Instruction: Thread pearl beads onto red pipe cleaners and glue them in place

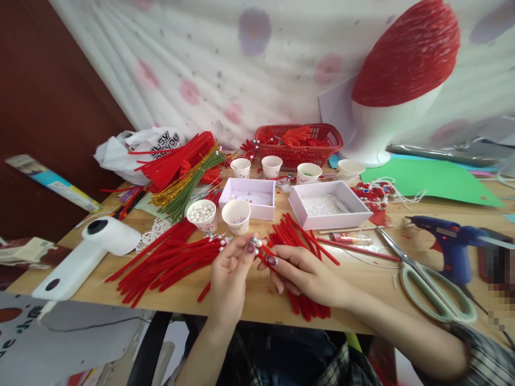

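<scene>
Between finger and thumb, my left hand (232, 272) pinches a small cluster of pearl beads (258, 244). My right hand (303, 273) is closed on a red pipe cleaner (264, 251) whose end meets the beads. Whether the beads are fixed to it, I cannot tell. Left of my hands lies a spread pile of red pipe cleaners (161, 271), with beads at several of their right ends. Another red bunch (308, 308) lies partly under my right hand. Just beyond are a paper cup of white pearls (201, 213) and a paper cup of smaller beads (236, 215).
Two white trays (247, 201) (330, 206) hold small beads. Behind them stand several paper cups and a red basket (300, 155). Scissors (432, 287) and a blue glue gun (450, 241) lie right; a white handheld device (86, 254) lies left. A red-covered head form (406, 59) stands behind.
</scene>
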The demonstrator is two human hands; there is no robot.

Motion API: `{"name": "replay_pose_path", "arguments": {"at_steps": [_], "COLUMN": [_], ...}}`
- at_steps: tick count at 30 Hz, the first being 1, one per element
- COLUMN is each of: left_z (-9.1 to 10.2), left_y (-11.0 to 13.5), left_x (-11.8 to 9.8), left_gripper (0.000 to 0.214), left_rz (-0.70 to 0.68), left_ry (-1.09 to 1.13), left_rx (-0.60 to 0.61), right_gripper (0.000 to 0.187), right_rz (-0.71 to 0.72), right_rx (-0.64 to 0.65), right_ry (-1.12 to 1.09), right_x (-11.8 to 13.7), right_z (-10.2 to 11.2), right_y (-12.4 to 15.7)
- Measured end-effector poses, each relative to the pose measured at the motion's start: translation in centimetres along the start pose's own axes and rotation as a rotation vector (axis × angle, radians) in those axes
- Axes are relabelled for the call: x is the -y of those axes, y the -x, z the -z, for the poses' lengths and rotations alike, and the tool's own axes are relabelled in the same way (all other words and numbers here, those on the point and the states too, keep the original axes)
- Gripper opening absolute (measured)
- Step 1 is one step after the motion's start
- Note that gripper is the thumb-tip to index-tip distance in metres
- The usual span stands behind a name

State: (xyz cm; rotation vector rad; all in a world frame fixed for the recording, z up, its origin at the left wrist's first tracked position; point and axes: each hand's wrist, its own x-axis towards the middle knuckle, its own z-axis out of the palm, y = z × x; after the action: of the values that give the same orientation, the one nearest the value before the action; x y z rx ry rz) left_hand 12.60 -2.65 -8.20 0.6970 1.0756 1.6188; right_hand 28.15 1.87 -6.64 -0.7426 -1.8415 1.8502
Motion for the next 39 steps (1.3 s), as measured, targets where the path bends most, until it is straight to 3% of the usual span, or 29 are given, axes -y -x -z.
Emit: {"name": "replay_pose_path", "arguments": {"at_steps": [9, 17, 23, 29, 39], "left_z": [-0.8, -1.0, -0.7, -0.2, -0.3], "left_y": [0.0, 0.2, 0.1, 0.2, 0.9], "left_x": [0.3, 0.7, 0.8, 0.8, 1.0], "left_gripper": [0.027, 0.030, 0.026, 0.040, 0.028], "left_rz": [0.005, 0.007, 0.002, 0.062, 0.061], "left_ry": [0.029, 0.011, 0.012, 0.118, 0.082], "left_rx": [-0.018, -0.044, -0.005, 0.105, -0.021], "right_gripper": [0.039, 0.037, 0.040, 0.044, 0.039], "right_rz": [0.083, 0.074, 0.050, 0.036, 0.085], "right_rx": [-0.012, -0.019, -0.028, -0.054, -0.069], "right_ry": [0.104, 0.097, 0.075, 0.044, 0.045], "right_x": [0.0, -0.1, 0.0, 0.3, 0.4], "right_z": [0.0, 0.1, 0.1, 0.1, 0.1], "right_y": [0.2, 0.2, 0.2, 0.1, 0.1]}}
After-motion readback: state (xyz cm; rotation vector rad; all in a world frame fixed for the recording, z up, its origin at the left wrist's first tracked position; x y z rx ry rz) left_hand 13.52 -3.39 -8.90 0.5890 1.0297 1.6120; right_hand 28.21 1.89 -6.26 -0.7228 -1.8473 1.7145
